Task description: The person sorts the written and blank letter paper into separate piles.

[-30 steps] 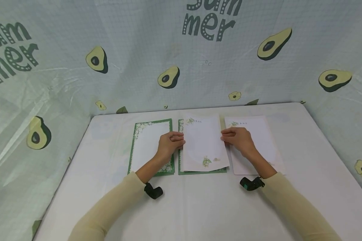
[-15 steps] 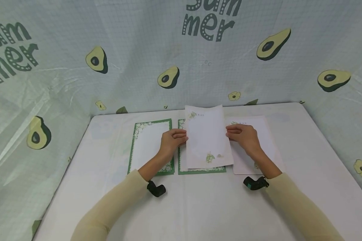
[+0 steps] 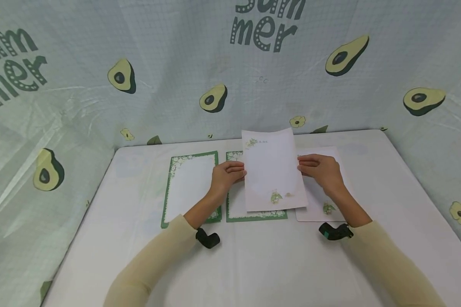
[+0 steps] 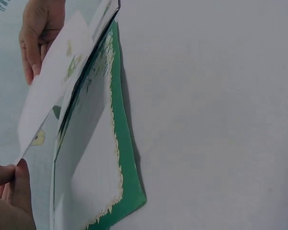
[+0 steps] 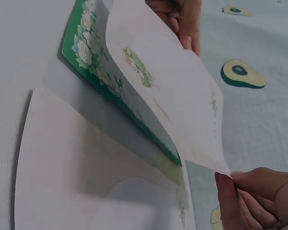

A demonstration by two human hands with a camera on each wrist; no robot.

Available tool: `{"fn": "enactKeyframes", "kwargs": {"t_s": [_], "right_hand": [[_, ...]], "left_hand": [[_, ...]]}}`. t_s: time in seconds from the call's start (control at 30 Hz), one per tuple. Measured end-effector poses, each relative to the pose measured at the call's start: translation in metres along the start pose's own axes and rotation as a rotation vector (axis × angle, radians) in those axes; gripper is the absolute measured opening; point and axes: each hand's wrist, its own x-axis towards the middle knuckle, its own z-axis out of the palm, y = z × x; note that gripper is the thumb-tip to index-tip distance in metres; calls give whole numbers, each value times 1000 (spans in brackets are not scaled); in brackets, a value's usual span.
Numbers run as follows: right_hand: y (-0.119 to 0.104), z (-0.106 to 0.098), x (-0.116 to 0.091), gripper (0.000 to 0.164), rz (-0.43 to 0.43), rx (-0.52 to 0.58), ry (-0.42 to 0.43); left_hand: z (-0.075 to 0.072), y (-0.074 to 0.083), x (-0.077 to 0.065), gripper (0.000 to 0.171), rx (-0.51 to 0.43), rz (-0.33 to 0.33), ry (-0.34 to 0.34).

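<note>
A pale pink sheet of paper (image 3: 272, 170) with small plant prints is held up off the table between both hands. My left hand (image 3: 227, 177) pinches its left edge, and in the left wrist view thumb and finger (image 4: 22, 187) meet on that edge. On the opposite edge my right hand (image 3: 322, 171) pinches the paper, as the right wrist view also shows at the thumb (image 5: 257, 181). Beneath the raised sheet lies a middle stack of green-bordered paper (image 3: 238, 209), partly covered. Further right, a stack of pink paper (image 3: 316, 209) lies partly behind my right hand.
Another green-bordered stack (image 3: 190, 183) lies on the left, partly behind the left forearm. All the stacks lie on a white-covered table (image 3: 253, 260). Behind it hangs a pale cloth (image 3: 169, 76) printed with avocados. Black wrist cameras (image 3: 208, 238) sit on both wrists.
Both hands have lifted the pink sheet off the middle green-bordered stack and carried it up and to the right. More of that stack now shows. The other stacks stay put.
</note>
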Motion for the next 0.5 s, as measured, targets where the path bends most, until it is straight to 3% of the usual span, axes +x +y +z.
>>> {"fn": "enactKeyframes", "kwargs": {"t_s": [0.5], "right_hand": [[11, -17, -6, 37, 16, -65, 36]], "left_hand": [[21, -6, 5, 27, -38, -6, -31]]}}
